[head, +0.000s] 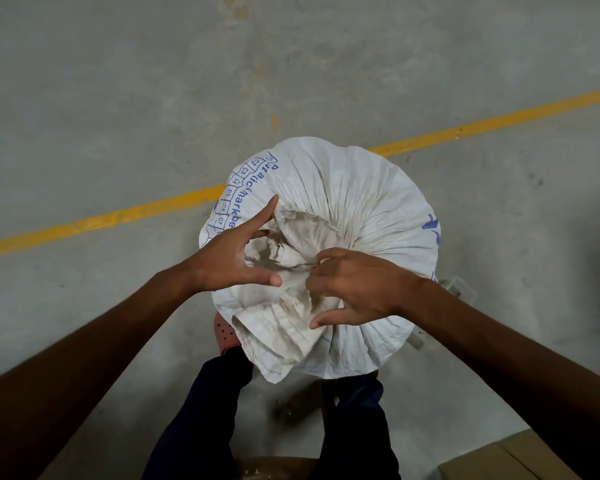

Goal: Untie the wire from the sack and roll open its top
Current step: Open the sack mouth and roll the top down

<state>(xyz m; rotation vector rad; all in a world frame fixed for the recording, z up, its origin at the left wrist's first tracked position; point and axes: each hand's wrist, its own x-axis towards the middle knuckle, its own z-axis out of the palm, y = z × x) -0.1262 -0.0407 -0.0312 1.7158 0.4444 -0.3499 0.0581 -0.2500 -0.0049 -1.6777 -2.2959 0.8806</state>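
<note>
A full white woven sack (pixel 361 202) with blue print stands on the concrete floor between my legs. Its gathered top (pixel 295 237) is bunched and crumpled at the middle, with a loose flap (pixel 278 341) hanging toward me. My left hand (pixel 236 254) hovers at the left of the bunch, fingers spread apart and holding nothing. My right hand (pixel 354 289) sits on the right of the bunch, with its fingertips pinching at the gathered neck; a thin wire there is too small to make out.
A yellow painted line (pixel 118 216) crosses the grey floor behind the sack. My dark trouser legs (pixel 205 410) and a pink shoe (pixel 226 336) are below it. A cardboard box (pixel 516 459) lies at the bottom right.
</note>
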